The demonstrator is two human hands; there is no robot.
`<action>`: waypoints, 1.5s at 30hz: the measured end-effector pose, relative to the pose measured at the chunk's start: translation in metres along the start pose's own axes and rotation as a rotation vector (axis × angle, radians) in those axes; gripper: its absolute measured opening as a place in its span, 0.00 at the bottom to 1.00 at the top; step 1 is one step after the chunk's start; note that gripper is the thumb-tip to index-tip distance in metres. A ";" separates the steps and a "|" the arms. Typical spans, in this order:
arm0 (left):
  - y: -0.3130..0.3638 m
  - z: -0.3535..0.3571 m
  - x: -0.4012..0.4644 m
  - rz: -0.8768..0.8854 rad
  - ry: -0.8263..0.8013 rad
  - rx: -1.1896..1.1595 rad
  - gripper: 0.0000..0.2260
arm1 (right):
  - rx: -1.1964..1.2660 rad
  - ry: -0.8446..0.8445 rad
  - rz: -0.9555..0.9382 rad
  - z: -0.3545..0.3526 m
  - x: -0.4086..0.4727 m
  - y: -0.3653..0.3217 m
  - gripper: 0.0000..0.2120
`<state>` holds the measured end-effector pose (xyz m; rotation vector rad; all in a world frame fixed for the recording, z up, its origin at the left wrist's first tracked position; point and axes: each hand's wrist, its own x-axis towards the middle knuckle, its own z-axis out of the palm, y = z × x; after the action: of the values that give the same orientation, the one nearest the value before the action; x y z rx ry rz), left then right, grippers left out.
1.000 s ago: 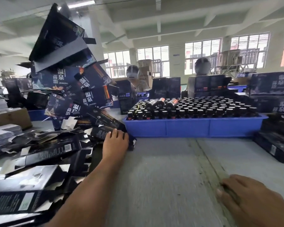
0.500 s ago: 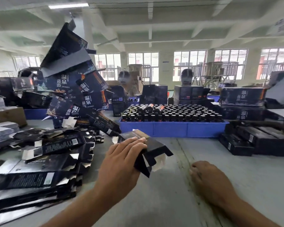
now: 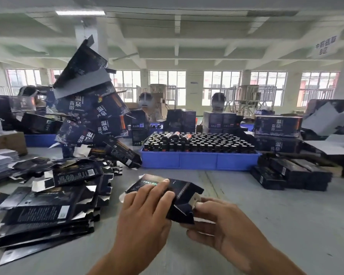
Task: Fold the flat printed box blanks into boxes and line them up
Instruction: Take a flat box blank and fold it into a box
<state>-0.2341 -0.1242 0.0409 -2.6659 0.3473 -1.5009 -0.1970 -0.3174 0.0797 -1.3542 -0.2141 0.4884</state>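
While my left hand (image 3: 147, 207) grips the box blank (image 3: 179, 195), my right hand (image 3: 213, 219) pinches its end flap (image 3: 194, 200); crease squarely above the table (image 3: 266, 225).

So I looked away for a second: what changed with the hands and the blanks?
The left hand took one box blank off the pile of blanks and brought it to the middle; the right hand left the table and pinches its flap. The blue tray stayed put.

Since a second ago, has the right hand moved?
Yes. The right hand left the table and came leftward to pinch the box blank.
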 end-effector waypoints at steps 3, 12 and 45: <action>-0.003 -0.002 -0.005 0.018 -0.012 0.025 0.25 | 0.049 -0.002 -0.016 0.002 0.000 0.005 0.13; 0.002 -0.006 -0.010 0.056 -0.247 -0.074 0.31 | -0.214 0.123 -0.161 -0.007 -0.007 0.027 0.14; 0.006 -0.030 -0.004 0.202 -0.173 -0.202 0.23 | -0.416 0.194 -0.507 -0.011 -0.017 0.028 0.14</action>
<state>-0.2623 -0.1274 0.0526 -2.7833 0.7667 -1.2274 -0.2134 -0.3307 0.0523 -1.6689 -0.5021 -0.1234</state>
